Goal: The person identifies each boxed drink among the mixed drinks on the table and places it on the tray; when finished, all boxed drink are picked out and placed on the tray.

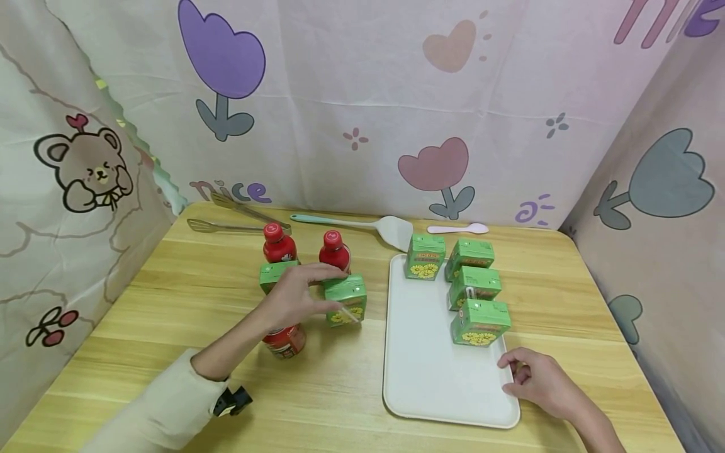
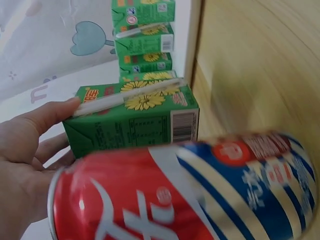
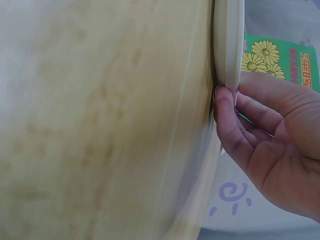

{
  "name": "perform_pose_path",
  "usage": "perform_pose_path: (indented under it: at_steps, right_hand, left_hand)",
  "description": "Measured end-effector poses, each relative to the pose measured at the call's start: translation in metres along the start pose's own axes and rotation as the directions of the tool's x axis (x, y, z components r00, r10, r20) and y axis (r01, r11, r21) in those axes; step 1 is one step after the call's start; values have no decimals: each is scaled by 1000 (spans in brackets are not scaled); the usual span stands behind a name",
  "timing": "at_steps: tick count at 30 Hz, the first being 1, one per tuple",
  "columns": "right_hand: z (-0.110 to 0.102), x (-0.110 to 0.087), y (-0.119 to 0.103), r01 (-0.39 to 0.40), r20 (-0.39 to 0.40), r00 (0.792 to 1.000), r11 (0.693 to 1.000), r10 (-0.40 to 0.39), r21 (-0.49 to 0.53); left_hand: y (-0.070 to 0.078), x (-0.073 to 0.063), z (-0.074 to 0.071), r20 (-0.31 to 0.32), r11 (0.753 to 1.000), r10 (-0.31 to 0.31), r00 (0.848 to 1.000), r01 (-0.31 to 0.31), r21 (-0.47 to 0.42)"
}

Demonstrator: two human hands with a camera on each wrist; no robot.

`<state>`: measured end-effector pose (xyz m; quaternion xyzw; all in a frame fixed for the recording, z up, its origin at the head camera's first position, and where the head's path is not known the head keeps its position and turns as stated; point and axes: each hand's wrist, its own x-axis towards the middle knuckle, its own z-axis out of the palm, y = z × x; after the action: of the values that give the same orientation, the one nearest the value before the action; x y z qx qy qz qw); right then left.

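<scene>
My left hand [image 1: 294, 296] grips a green drink carton [image 1: 347, 288] by its top edges, with a wrapped straw along its side. In the left wrist view the thumb lies on one end of this carton [image 2: 145, 117], and a red soda can [image 2: 135, 192] fills the foreground. At the right side of the white tray [image 1: 421, 358], my right hand [image 1: 538, 380] pinches the rim between thumb and fingers, as the right wrist view shows at the tray edge [image 3: 229, 45]. Several green cartons [image 1: 480, 324] stand on the tray's far and right parts.
Two red-capped bottles [image 1: 334, 251] and another green carton [image 1: 274, 274] stand near my left hand, with the red can [image 1: 285, 343] below its wrist. Along the back lie metal tongs [image 1: 226, 226], a spatula [image 1: 391, 229] and a pink spoon [image 1: 459, 229]. Printed curtains hang behind and beside the table.
</scene>
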<state>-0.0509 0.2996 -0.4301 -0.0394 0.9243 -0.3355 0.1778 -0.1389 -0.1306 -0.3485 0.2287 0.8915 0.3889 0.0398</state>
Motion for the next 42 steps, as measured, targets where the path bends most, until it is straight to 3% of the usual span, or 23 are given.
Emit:
perform_pose_path:
  at_steps: [10,19,31,42]
  right_hand:
    - [0,0,1,19,-4,1000,1000,-19,3]
    - [0,-1,1,22,-4,1000,1000,-22,7]
    - [0,0,1,10,1,1000,1000,-10,13]
    - [-1,1,0,-4,5,1000,1000,4,9]
  left_hand:
    - [22,9,8,-58,996,52,997,-56,-70]
    - [40,20,27,-55,989,43,998,-50,-142]
    - [49,39,56,-21,986,93,995,-95,-134]
    - [51,65,76,6,986,80,997,-78,-150]
